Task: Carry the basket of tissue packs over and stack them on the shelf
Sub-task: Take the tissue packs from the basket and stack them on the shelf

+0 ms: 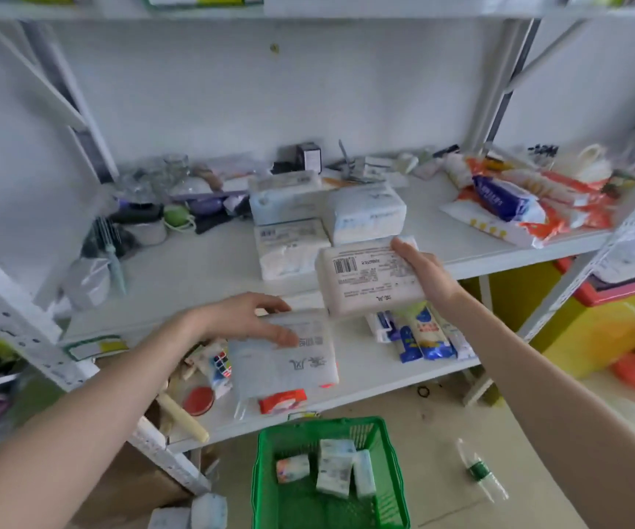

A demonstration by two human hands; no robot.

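Observation:
My right hand point(424, 269) grips a white tissue pack point(369, 278), barcode side up, just above the front edge of the middle shelf point(193, 276). My left hand point(243, 318) holds another white tissue pack point(289, 357), lower, in front of that shelf's edge. Three tissue packs lie on the middle shelf: one at the back point(285, 196), one on the right point(367, 213) and one in front point(289, 248). The green basket point(266, 471) stands on the floor below, with three small tissue packs point(336, 473) inside.
Clutter crowds the middle shelf's left side: glass jars point(167, 173) and dark items. Orange snack bags point(529, 208) fill its right side. The lower shelf point(365, 379) holds blue sachets point(422, 330), a puzzle cube point(221, 360) and a red lid. A plastic bottle point(480, 471) lies on the floor.

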